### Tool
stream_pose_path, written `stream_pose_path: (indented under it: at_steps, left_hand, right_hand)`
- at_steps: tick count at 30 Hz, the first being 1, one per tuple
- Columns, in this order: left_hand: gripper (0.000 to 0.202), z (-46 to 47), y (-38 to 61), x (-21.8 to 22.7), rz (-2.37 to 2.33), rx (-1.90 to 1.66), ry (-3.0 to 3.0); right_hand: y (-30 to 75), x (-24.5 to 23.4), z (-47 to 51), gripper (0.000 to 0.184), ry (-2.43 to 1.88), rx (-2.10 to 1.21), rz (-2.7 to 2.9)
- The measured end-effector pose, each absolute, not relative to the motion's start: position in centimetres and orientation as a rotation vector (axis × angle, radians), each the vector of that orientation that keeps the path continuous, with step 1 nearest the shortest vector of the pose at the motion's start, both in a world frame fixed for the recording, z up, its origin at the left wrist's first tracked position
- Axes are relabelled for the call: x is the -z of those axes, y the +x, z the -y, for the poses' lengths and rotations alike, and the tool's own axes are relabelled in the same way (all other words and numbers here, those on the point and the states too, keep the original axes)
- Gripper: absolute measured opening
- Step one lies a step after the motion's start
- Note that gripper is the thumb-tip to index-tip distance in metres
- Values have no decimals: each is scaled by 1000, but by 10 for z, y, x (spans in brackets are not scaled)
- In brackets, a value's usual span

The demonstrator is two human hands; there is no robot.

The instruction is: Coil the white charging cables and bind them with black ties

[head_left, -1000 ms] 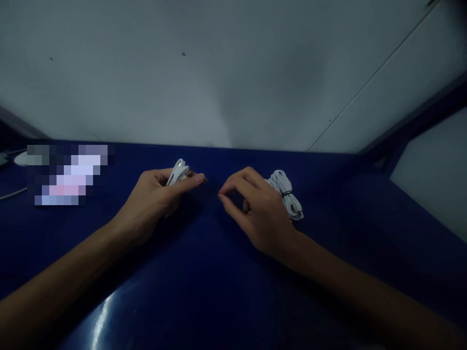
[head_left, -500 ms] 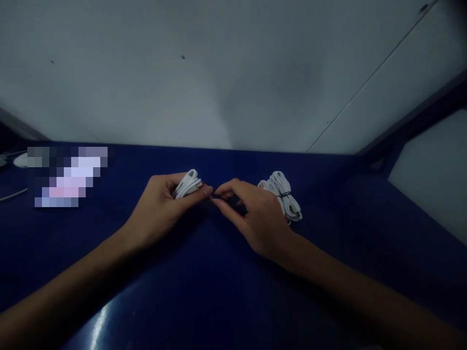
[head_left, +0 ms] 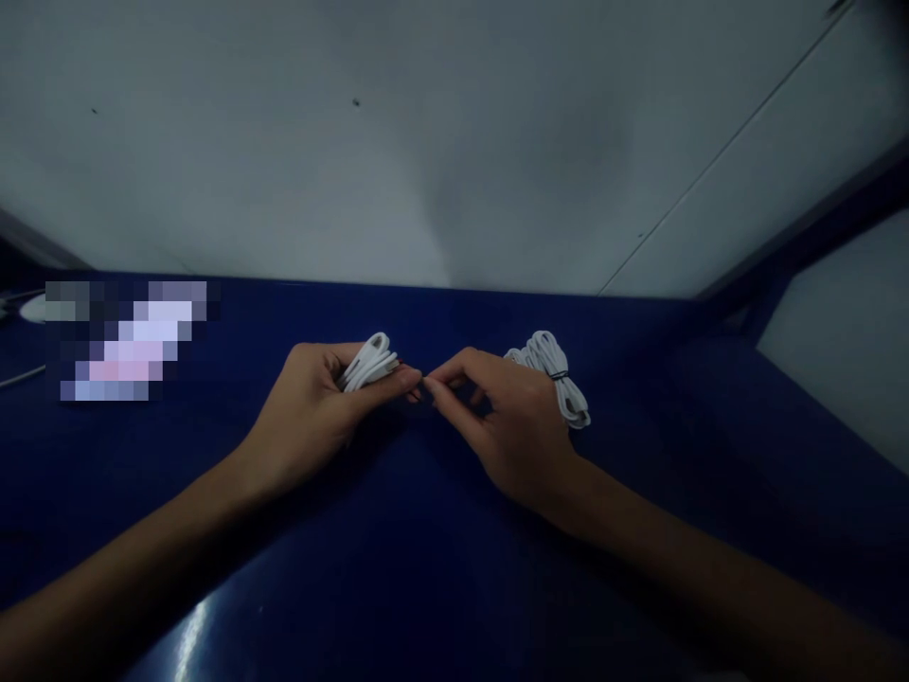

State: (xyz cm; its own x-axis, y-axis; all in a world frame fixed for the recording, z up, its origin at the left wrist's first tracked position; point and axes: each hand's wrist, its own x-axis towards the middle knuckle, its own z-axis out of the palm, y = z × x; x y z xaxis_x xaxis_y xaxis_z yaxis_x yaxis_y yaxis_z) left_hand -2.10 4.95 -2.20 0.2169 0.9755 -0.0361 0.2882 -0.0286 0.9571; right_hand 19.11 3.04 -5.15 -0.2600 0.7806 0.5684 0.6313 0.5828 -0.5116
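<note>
A coiled white cable (head_left: 369, 362) is gripped in my left hand (head_left: 309, 412), its loops rising between thumb and fingers. The left thumb points toward my right hand (head_left: 515, 421), whose thumb and forefinger are pinched together just off the left fingertips. Something thin and dark shows between the two sets of fingertips, too small to name. Behind the right hand lies a bundle of white cable (head_left: 554, 369), bound round its middle with a black tie and partly hidden by that hand.
The blue tabletop (head_left: 398, 559) meets a pale wall panel (head_left: 284, 170) at the back. A blurred-out, brightly lit object (head_left: 142, 341) lies at the left, with a white rounded item (head_left: 35, 308) and a thin pale cord (head_left: 21, 379) beside it. A blue frame (head_left: 774, 275) stands at the right.
My right thumb and forefinger have closed from slightly apart into a pinch. The left hand and its cable have shifted slightly right.
</note>
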Motion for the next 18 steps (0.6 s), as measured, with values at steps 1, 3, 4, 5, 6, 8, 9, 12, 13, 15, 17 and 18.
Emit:
stream_pose_path:
  at_steps: [1, 3, 4, 5, 6, 8, 9, 12, 13, 15, 17, 18]
  left_hand:
    - [21, -49, -21, 22, -1258, -896, 1512]
    - [22, -49, -20, 21, -1277, -913, 1517]
    - [22, -50, -21, 21, -1285, -922, 1524]
    - [22, -50, -21, 20, -1295, -935, 1531]
    - [23, -50, -21, 20, -1307, -946, 1537]
    - [26, -52, -22, 19, -1326, -961, 1542]
    - [27, -52, -22, 19, -1333, -967, 1541]
    - [27, -54, -22, 19, -1343, -980, 1532]
    - [26, -54, -21, 19, -1346, -989, 1527]
    - [24, -55, -21, 18, -1352, -1001, 1521]
    - [23, -56, -21, 18, -1349, -1014, 1530]
    - [22, -57, -21, 18, -1343, -1021, 1537]
  right_hand:
    - [191, 51, -31, 8, -1121, -244, 1979]
    - [192, 48, -31, 6, -1111, -328, 1944]
    - [192, 47, -31, 8, -1113, -407, 1911]
    - [193, 45, -31, 11, -1120, -510, 1870]
    - [194, 43, -31, 16, -1131, -627, 1824]
    - [195, 40, -33, 25, -1149, -855, 1730]
    - [196, 39, -34, 27, -1147, -951, 1687]
    - [200, 39, -39, 27, -1091, -1184, 1596]
    - [201, 39, -40, 28, -1065, -1260, 1572]
    - [202, 41, -43, 31, -1020, -1412, 1516]
    - [202, 42, -44, 32, -1001, -1534, 1446]
    - [203, 42, -44, 33, -1000, -1577, 1409]
